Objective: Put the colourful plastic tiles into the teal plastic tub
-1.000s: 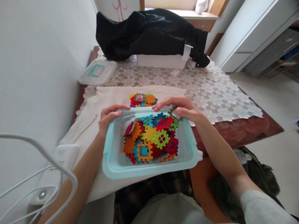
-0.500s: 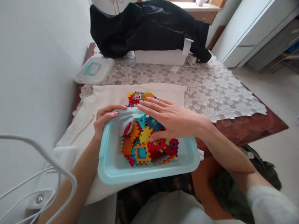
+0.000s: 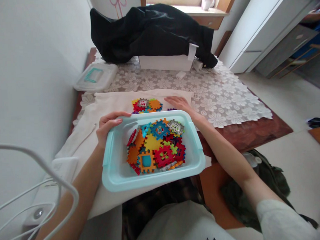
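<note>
My left hand (image 3: 107, 128) is closed on the far-left rim of a light blue plastic bin (image 3: 154, 182). Inside the bin lie colourful interlocking plastic tiles (image 3: 153, 143) with notched edges, in red, orange, yellow, blue, green and grey. My right hand (image 3: 179, 104) is stretched out beyond the bin's far-right side, low over the white cloth (image 3: 109, 99). Its fingers point left with nothing visible in them, and its lower part is hidden behind the bin's rim. A second heap of tiles (image 3: 146, 104) lies on the cloth behind the bin, left of my right fingertips.
A clear lid with a teal handle (image 3: 95, 76) lies at the back left by the wall. Black fabric (image 3: 154, 36) drapes over a white box (image 3: 164, 62) at the back. White cables (image 3: 70, 193) loop at the lower left; a dark green bag (image 3: 246, 197) sits below right.
My right hand has moved from above the tiles in the bin to beyond its far rim, over the cloth. The left hand keeps its hold on the bin.
</note>
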The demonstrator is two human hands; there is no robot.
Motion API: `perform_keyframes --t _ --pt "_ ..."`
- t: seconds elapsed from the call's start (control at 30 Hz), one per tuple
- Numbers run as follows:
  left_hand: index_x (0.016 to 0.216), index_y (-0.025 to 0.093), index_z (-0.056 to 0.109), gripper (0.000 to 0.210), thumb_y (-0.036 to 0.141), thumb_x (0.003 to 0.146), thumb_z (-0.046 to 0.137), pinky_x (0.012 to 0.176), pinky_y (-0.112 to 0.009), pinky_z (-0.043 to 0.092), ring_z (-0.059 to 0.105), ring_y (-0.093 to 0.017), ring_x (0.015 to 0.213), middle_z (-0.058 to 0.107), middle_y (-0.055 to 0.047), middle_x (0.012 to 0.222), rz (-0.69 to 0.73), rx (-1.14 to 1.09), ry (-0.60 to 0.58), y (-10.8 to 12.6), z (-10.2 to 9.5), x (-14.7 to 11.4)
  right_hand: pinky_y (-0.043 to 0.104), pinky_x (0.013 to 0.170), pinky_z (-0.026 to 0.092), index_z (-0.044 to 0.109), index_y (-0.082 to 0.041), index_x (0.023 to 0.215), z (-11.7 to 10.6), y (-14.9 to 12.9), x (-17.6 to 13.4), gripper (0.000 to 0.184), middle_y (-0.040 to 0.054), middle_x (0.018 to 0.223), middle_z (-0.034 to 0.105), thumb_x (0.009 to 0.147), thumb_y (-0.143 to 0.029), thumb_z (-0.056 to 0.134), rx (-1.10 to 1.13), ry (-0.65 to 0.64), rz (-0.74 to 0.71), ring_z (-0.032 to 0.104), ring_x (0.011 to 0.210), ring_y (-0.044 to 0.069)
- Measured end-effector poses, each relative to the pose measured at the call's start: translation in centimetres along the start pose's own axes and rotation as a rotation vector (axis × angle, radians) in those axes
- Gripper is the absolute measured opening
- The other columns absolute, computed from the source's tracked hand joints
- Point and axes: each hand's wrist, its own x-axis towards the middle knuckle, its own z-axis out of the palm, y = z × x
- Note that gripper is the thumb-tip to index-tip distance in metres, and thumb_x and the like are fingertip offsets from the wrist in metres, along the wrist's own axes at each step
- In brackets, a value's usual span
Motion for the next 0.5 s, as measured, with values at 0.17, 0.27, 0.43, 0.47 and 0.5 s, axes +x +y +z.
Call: perform_keyframes --t 0.17,0.27,0.43,0.47,0.5 --pt "0.071 0.022 0.081 0.005 0.026 0.072 0.078 0.064 -0.026 0.057 0.070 -0.019 0.074 0.083 -0.004 0.084 0.037 0.020 0.019 0.5 0.3 -0.2 0.052 0.132 0.043 0.083 -0.024 0.128 0.9 -0.9 0.2 0.028 0.0122 0.147 0.079 0.106 -0.028 0.066 -0.091 -0.151 -0.051 0.067 0.145 0.033" --pt "0.067 0.022 0.077 0.006 0.025 0.072 0.078 0.066 -0.026 0.059 0.071 -0.021 0.078 0.084 -0.004 0.086 0.061 0.022 0.044 0.6 0.5 -0.5 0.049 0.125 0.046 0.083 -0.022 0.123 0.5 -2.0 0.1 0.024 0.0138 0.140 0.079 0.108 -0.027 0.065 -0.177 -0.128 -0.034 0.068 0.137 0.032" --pt "0.070 0.023 0.079 0.004 0.026 0.073 0.077 0.068 -0.029 0.062 0.075 -0.025 0.085 0.085 -0.006 0.087 0.042 0.025 0.056 0.6 0.6 -0.6 0.053 0.114 0.048 0.080 -0.020 0.133 -1.0 -2.1 -0.8 0.030 0.0199 0.138 0.074 0.107 -0.025 0.068 -0.395 -0.098 0.044 0.065 0.130 0.039" --pt "0.070 0.023 0.079 0.004 0.026 0.073 0.078 0.068 -0.029 0.063 0.075 -0.025 0.086 0.085 -0.006 0.087 0.036 0.018 0.056 0.6 0.6 -0.5 0.051 0.112 0.050 0.080 -0.020 0.132 -1.3 -2.0 -0.9 0.029 0.0187 0.133 0.075 0.106 -0.026 0.069 -0.384 -0.126 0.029 0.067 0.126 0.037" --pt "0.070 0.023 0.079 0.004 0.026 0.072 0.079 0.068 -0.029 0.063 0.076 -0.025 0.085 0.085 -0.006 0.087 0.027 0.005 0.054 0.7 0.6 -0.5 0.049 0.111 0.051 0.079 -0.020 0.131 -1.5 -1.7 -1.0 0.028 0.0174 0.129 0.076 0.105 -0.026 0.071 -0.364 -0.150 0.009 0.068 0.122 0.036"
